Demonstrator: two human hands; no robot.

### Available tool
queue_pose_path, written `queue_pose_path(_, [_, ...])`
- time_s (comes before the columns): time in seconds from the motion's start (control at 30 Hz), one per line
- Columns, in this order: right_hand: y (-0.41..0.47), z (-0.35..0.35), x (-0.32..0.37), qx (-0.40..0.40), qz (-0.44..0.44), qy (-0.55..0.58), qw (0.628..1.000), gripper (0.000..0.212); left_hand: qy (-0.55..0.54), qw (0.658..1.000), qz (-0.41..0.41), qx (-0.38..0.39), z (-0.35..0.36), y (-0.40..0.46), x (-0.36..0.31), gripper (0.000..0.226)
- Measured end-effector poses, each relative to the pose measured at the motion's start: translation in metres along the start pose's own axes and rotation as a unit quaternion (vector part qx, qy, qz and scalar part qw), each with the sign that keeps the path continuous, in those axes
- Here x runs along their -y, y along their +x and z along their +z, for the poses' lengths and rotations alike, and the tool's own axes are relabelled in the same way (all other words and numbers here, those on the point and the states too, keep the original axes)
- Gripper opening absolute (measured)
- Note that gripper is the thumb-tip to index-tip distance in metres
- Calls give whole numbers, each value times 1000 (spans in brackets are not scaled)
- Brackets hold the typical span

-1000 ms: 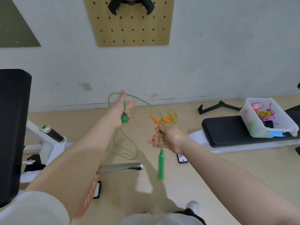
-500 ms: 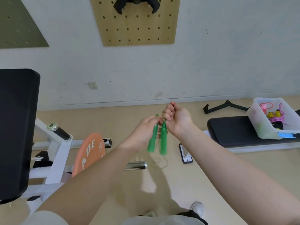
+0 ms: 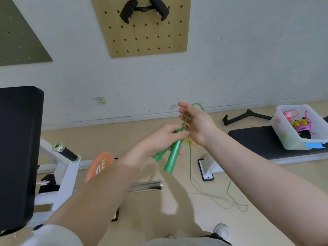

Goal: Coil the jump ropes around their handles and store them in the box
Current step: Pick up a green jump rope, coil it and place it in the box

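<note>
My left hand [image 3: 164, 139] grips both green handles [image 3: 173, 155] of a jump rope side by side, their ends pointing down. My right hand [image 3: 197, 125] is just beyond them with straight fingers, and the green cord [image 3: 190, 162] loops over it, then hangs to the floor and trails right. Behind my hands an orange-yellow rope [image 3: 192, 143] lies on the floor, mostly hidden. At the right, a translucent white box [image 3: 291, 137] on a black bench pad holds coiled pink and yellow ropes [image 3: 301, 126].
The black bench pad [image 3: 262, 141] with its white base stands at right. A weight machine with a black pad [image 3: 17, 153], an orange plate [image 3: 99, 166] and a chrome bar [image 3: 147, 186] fills the left. A black handle bar [image 3: 246, 116] lies by the wall. My shoe [image 3: 221, 231] is below.
My left hand took over both handles. My right hand let go, opened and lifted a loop of cord up past the handles. The view shifted slightly.
</note>
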State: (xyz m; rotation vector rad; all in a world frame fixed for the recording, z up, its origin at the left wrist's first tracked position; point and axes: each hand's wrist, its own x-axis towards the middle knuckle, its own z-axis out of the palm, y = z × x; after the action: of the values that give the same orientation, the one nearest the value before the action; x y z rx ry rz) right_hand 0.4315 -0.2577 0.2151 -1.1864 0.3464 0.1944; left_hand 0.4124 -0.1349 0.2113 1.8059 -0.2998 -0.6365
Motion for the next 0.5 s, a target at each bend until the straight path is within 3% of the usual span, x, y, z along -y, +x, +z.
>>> queue_pose_path(0.07, [1, -9, 5, 4, 25, -118, 993, 25, 18, 1000, 2, 2, -4, 0, -3, 22])
queue_pose_path(0.1, [2, -16, 6, -12, 17, -232, 973, 25, 30, 1000, 5, -5, -7, -1, -5, 22])
queue_pose_path(0.13, [3, -24, 5, -49, -18, -369, 928, 24, 45, 999, 8, -13, -9, -1, -5, 22])
queue_pose_path(0.17, [6, -32, 2, -101, -85, -496, 858, 22, 67, 997, 11, -23, -13, -1, -5, 22])
queue_pose_path(0.2, [5, -35, 1, -133, -163, -564, 798, 17, 96, 995, 15, -31, -15, 0, -5, 22])
queue_pose_path(0.23, [3, -32, -1, -120, -222, -574, 779, 9, 134, 990, 23, -33, -17, 0, -6, 23])
queue_pose_path(0.3, [-3, -18, -4, 9, -231, -517, 824, 26, 211, 975, 52, -35, -19, 3, -9, 24])
queue_pose_path(0.37, [-5, -7, -6, 118, -145, -337, 923, 37, 254, 959, 102, -81, -21, 5, -14, 24])
queue_pose_path(0.4, [-3, -6, -7, 138, -108, -242, 954, 33, 256, 950, 124, -128, -24, 6, -16, 21])
queue_pose_path(0.43, [-4, -7, -8, 154, -83, -185, 967, 26, 247, 942, 138, -179, -26, 7, -19, 17])
queue_pose_path(0.5, [-9, -9, -10, 180, -76, -193, 962, 9, 189, 938, 150, -250, -31, 8, -18, 16])
